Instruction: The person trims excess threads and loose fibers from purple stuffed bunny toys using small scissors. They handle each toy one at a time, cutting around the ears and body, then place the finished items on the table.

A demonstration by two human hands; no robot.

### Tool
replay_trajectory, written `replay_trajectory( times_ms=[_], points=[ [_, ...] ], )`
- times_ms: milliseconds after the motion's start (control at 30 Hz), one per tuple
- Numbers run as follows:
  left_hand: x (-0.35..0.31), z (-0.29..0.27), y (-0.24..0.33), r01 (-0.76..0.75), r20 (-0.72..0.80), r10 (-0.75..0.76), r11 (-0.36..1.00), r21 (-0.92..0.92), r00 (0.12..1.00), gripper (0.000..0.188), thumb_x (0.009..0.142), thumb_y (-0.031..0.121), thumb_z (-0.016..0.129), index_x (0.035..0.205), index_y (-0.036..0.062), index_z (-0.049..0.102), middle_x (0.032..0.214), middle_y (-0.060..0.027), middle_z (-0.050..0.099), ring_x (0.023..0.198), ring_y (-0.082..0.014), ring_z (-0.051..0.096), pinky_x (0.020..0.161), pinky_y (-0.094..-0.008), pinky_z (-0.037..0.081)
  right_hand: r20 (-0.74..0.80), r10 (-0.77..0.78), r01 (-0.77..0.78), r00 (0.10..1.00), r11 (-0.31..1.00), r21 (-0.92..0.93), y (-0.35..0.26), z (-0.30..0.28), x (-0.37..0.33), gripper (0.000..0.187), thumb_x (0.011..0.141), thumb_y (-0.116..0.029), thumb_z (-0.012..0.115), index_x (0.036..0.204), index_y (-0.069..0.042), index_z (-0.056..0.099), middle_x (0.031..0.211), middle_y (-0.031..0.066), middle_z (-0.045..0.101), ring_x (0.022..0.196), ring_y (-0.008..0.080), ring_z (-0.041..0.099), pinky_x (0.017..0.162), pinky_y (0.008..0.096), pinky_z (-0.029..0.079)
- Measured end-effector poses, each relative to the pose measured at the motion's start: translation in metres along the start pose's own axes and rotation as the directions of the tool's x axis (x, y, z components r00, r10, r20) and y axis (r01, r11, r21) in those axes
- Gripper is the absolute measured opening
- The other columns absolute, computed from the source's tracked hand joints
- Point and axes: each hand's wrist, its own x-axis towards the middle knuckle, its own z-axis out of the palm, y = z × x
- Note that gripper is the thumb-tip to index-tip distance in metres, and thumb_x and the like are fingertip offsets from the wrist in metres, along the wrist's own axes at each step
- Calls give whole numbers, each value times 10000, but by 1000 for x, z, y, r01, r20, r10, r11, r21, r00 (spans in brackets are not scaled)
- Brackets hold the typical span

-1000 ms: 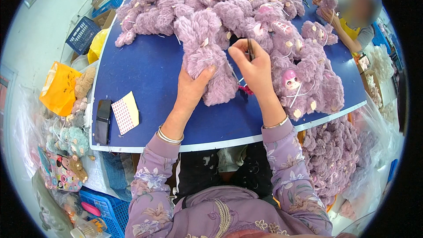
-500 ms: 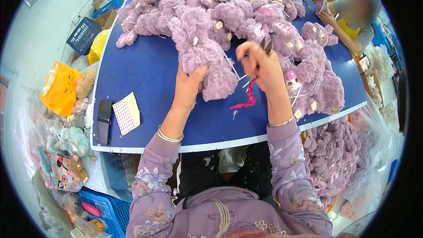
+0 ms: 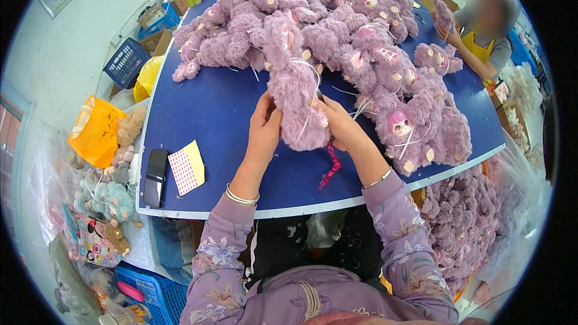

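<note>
purple plush toy (image 3: 298, 105) between both hands' grip

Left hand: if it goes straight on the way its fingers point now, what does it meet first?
The left hand already grips the purple plush toy, fingers pointing up and away across the blue table. Going on, it would probably meet the toy pile first, though depth is unclear.

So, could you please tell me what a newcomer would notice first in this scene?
A big heap of purple plush toys covers the far half of the blue table. At the near edge, the left hand and right hand hold one toy between them, with a pink cord dangling beneath. Left of them lie a black phone and a small card.
</note>
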Motion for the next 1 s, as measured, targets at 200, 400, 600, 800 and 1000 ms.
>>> replay_trajectory(
  times_ms=[200,400,600,800,1000],
  points=[
    [-3,14,7,98,60,-84,955,-280,995,485,930,137,454,1378,-23,359,1253,-115,525,1163,-175,494,1001,-294,382,-170,-393,183,903,714,-676,-1,6,-1,686,710,-356,778,1167,77,505,924,161,645,812,199,626,724,313,500],
    [-6,3,4,182,121,-175,982,-47,977,536,849,157,664,1294,-20,423,1174,-105,567,1038,-170,578,891,-335,488,-75,-205,108,976,753,-649,-20,0,-10,392,750,-264,750,934,54,612,763,108,647,704,130,604,628,275,487],
    [-16,15,20,246,256,-251,968,53,933,625,818,167,717,1325,-27,408,1221,-118,556,1106,-186,557,963,-344,455,-307,-464,299,831,838,-457,-36,-16,-8,264,808,-218,735,935,4,672,823,12,644,695,56,539,629,208,439],
    [-21,20,19,202,360,-306,933,297,881,704,778,178,756,1359,3,398,1247,-97,548,1155,-177,518,1003,-347,409,-186,-445,220,876,711,-668,-38,-15,-14,399,697,-245,806,949,29,662,863,23,646,706,87,545,637,238,454],
    [-25,22,23,296,365,-383,916,272,849,719,767,159,748,1371,2,390,1247,-98,548,1152,-179,517,1013,-345,398,-246,-443,326,862,856,-401,-36,-19,-10,227,797,-141,703,920,45,663,764,16,648,683,60,547,595,249,454]
  ],
)
